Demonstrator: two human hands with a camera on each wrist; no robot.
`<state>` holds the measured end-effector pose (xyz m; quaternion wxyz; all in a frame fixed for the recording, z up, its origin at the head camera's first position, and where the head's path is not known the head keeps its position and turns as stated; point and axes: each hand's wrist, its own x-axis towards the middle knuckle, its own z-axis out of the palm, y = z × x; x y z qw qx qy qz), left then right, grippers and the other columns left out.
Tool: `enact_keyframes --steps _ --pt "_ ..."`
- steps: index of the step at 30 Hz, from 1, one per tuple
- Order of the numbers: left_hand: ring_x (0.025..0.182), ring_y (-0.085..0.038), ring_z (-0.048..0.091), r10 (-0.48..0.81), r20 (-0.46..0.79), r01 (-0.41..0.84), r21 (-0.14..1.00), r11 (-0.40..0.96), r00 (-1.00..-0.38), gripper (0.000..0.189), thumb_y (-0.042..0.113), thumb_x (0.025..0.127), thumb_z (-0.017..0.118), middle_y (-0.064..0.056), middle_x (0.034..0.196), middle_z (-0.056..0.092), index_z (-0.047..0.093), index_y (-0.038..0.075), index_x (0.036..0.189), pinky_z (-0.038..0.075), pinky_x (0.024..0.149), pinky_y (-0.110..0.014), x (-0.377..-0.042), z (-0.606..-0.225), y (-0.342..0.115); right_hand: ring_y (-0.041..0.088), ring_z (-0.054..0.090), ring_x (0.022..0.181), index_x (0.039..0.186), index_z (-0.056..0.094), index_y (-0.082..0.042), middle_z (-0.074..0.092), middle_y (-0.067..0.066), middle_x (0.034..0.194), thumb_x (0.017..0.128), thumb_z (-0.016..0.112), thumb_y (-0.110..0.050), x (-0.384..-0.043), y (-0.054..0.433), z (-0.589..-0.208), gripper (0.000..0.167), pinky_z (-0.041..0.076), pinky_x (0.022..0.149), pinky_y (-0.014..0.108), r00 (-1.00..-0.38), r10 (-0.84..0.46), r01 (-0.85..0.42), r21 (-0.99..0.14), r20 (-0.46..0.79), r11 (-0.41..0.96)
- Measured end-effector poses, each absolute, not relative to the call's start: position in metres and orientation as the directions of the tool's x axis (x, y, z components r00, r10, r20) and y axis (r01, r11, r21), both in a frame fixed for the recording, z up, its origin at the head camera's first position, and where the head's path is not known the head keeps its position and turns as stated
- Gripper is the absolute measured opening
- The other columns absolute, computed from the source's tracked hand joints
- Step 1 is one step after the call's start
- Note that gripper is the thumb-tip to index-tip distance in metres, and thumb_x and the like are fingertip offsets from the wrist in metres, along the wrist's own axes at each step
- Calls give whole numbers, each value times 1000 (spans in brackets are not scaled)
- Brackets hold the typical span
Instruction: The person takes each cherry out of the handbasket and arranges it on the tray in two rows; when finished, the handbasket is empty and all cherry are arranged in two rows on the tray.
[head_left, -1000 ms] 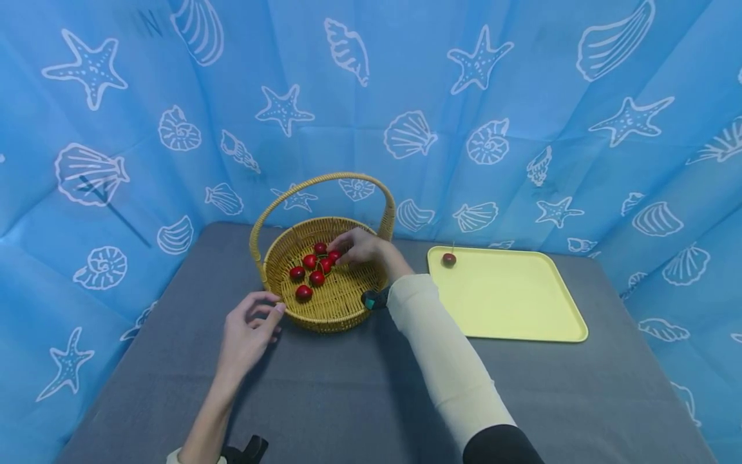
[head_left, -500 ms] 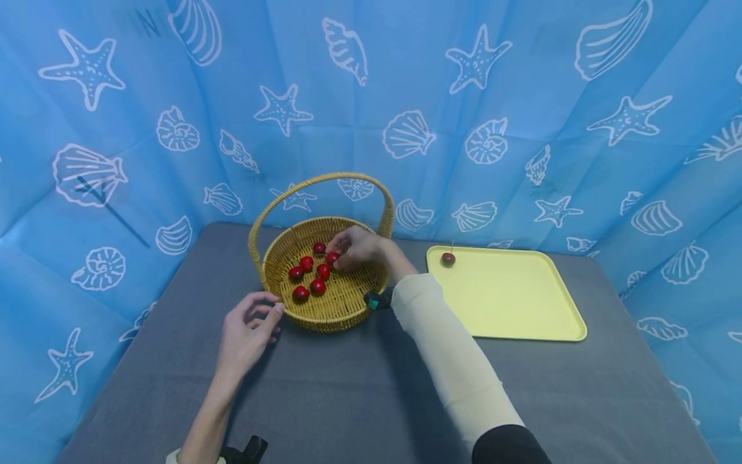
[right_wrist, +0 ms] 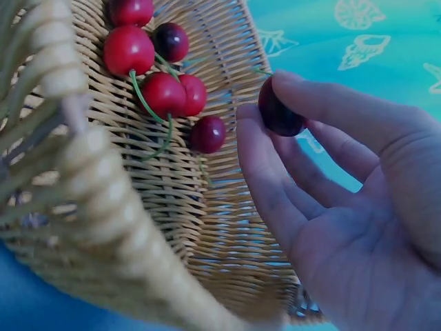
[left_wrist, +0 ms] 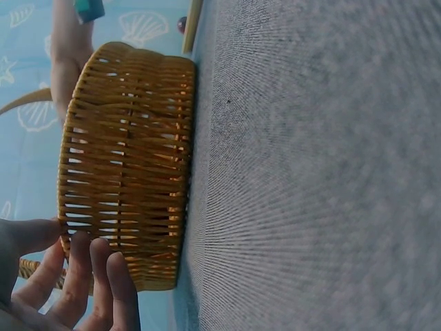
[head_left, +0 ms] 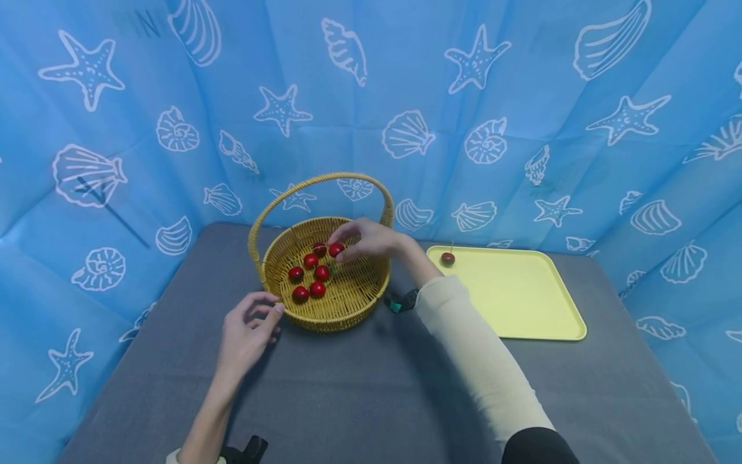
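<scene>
Head view: right hand [head_left: 371, 238] has one cherry [head_left: 336, 250] pinched between thumb and fingers, over the inside of the wicker basket [head_left: 362, 293]. Right wrist view confirms the grip; the cherry reads dark there, with a short bit of green stem [right_wrist: 260, 71] beside the thumb tip. Left hand [head_left: 248, 327] pinches the basket rim at the near left; left wrist view has thumb and index at the rim, remaining fingers bent along the outer wall.

Six more cherries [head_left: 317, 289] lie loose on the basket floor, grouped left of centre, some with green stems. Basket sits upright on the grey worktop [head_left: 348, 399], handle [head_left: 324, 178] arched above it.

Yellow tray [head_left: 516, 296] lies flat to the right of the basket, apart from it. Single cherry on the tray [head_left: 447, 259], near the far left corner, stem pointing up.

Right arm wears a cream sleeve [head_left: 481, 361]. Blue curtain [head_left: 359, 129] with white shells and starfish hangs behind and at both sides.
</scene>
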<state>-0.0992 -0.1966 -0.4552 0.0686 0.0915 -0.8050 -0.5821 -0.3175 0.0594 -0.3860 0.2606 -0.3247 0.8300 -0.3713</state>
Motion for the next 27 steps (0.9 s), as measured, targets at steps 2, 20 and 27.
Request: enact_keyframes --steps 2,20,27 --pt "76 -25 78 -227 5 -66 950 304 -974 29 30 106 73 -27 110 76 68 10 127 65 64 -31 -99 -455 -197 26 57 145 139 70 -13 69 2 146 95 84 -24 -315 64 -382 47 42 128 52 -647 -743 -357 -791 -174 497" --pt "76 -25 77 -240 -13 -87 950 300 -971 29 25 106 74 -26 110 76 67 8 128 65 65 -32 -100 -454 -195 28 77 115 130 70 -3 66 18 142 93 83 -6 -273 137 -359 39 66 92 34 -639 -763 -211 -932 -97 295" --pt "76 -25 78 -239 -17 -90 950 300 -971 29 26 106 73 -26 109 77 67 9 128 65 65 -32 -99 -453 -195 16 74 87 129 71 -4 71 11 123 93 85 -5 -266 185 -354 39 61 70 26 -728 -684 -232 -923 -43 305"
